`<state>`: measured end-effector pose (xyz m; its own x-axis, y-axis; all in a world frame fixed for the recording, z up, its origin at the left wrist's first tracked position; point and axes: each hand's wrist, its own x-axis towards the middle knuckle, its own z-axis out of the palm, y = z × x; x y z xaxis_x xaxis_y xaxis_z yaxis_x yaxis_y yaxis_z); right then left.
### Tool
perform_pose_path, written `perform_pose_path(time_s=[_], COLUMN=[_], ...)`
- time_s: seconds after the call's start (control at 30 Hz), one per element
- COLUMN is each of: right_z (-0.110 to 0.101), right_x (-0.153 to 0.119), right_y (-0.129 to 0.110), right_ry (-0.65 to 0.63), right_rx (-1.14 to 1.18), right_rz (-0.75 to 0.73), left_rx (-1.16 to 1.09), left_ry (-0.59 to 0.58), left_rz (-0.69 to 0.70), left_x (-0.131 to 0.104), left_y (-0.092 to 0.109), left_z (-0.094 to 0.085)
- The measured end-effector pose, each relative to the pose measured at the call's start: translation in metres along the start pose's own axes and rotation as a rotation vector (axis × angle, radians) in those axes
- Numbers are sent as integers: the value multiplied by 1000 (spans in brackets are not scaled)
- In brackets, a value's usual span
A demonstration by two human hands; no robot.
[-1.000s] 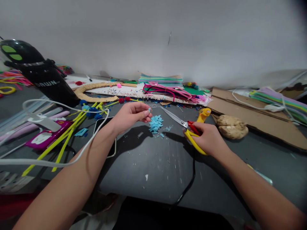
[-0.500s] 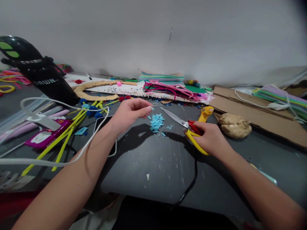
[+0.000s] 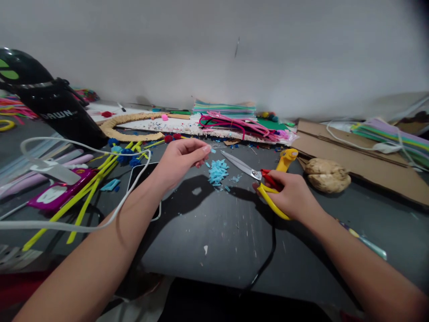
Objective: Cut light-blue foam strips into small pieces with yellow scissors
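Note:
Between the thumb and fingertips of my left hand (image 3: 187, 156) is a small light-blue foam piece (image 3: 213, 151). Just below and to its right lies a pile of cut light-blue bits (image 3: 218, 171) on the grey table (image 3: 214, 232). My right hand (image 3: 293, 194) is wrapped round the red and yellow handles of a pair of scissors (image 3: 243, 167). Their blades look closed and point up and left, with the tip close to the blue piece and beside the pile. A few loose blue crumbs lie under the blades.
A black bottle (image 3: 60, 112) stands at the left, near a white cable (image 3: 115, 214), a phone (image 3: 157, 210) and yellow pipe cleaners (image 3: 92, 192). Right of my right hand are a yellow glue gun (image 3: 286, 158), a tan lump (image 3: 327, 175) and cardboard (image 3: 368, 165). Pink pipe cleaners (image 3: 234, 123) lie behind.
The view has shifted slightly. My left hand still pinches the blue piece, and its fingertips have turned a little. The scissors stay in my right hand, almost unmoved.

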<state>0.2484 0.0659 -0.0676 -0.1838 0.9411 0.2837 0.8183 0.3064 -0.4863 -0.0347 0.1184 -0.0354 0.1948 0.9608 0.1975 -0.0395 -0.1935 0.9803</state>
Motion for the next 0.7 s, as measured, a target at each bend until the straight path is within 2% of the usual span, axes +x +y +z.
perform_pose_path(time_s=[0.33,0.7], right_z=[3,2], right_x=[-3,-3], right_y=[-4,-6], right_ry=[-38,-35], right_rx=[53,46], right_rz=[-1,-2], left_rx=[82,114], left_ry=[-46,97], left_rz=[123,152], left_x=[-1,-2], left_y=[-5,-2], left_z=[5,10])
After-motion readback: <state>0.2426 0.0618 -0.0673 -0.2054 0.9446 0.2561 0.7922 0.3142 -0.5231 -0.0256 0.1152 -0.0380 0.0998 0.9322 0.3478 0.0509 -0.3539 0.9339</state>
